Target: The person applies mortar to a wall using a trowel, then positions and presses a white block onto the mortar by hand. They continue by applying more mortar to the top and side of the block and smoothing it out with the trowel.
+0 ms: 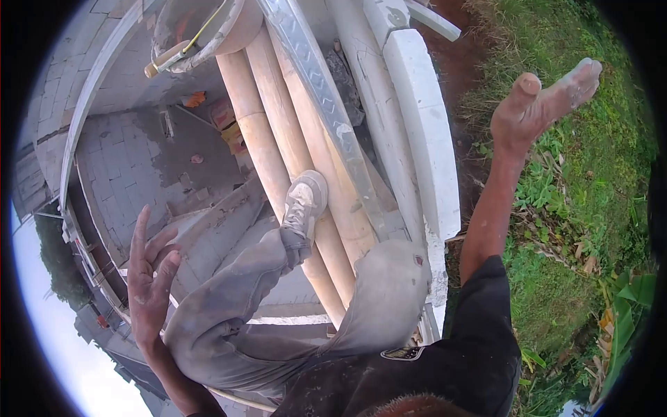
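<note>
My left hand [149, 281] is raised beside my bent knee, fingers apart, holding nothing. Out to the right, past the white block wall [420, 132], my right hand [545, 104] is stretched over the grassy ground below, its fingers extended and nothing in it. Neither hand touches anything that I can see. A dusty shoe [306, 201] on my foot rests on thick bamboo poles [267, 118]. Next to the poles runs a long metal strip [319, 90] with a raised pattern.
At the top, a mortar-stained bucket [240, 28] stands by the poles, with a wooden-handled tool [163, 66] across its rim. Far below lies a grey floor [121, 170] with scattered debris. Green plants [577, 208] grow beyond the wall. A pale curved bar [80, 118] passes on the left.
</note>
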The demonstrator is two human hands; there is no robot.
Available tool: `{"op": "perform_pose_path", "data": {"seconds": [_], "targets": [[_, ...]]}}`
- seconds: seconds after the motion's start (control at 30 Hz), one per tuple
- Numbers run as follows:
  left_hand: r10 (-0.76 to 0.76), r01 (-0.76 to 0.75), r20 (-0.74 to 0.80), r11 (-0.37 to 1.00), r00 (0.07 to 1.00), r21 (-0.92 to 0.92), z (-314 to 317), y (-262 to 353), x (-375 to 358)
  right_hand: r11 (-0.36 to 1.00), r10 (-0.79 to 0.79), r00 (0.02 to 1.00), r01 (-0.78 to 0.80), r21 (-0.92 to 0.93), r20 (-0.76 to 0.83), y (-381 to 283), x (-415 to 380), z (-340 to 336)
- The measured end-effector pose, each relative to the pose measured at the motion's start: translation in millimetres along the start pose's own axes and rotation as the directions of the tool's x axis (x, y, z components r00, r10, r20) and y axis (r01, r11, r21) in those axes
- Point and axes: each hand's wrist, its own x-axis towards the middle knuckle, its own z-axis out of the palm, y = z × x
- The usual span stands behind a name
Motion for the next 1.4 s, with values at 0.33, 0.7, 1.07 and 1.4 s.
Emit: {"op": "perform_pose_path", "data": {"seconds": [0.33,0.7,1.07,1.4], "targets": [[-0.161,0.16,-0.038,0.987,0.986,-0.022,-13,-23,18,0.928,0.267,0.788,-0.055,-0.369,0.555,46,-181,204],[-0.127,0.126,-0.017,0.992,0.992,-0.013,-10,-6,21,0.973,0.219,0.825,-0.147,-0.176,0.521,46,-126,177],[-0.19,0.195,0.043,0.97,0.981,-0.148,-18,-4,24,0.925,0.363,0.692,-0.186,-0.331,0.624,67,-163,219],[-0.096,0.101,0.045,0.988,0.994,-0.117,-10,-3,26,0.955,0.296,0.865,-0.271,-0.119,0.405,41,-83,143]]}}
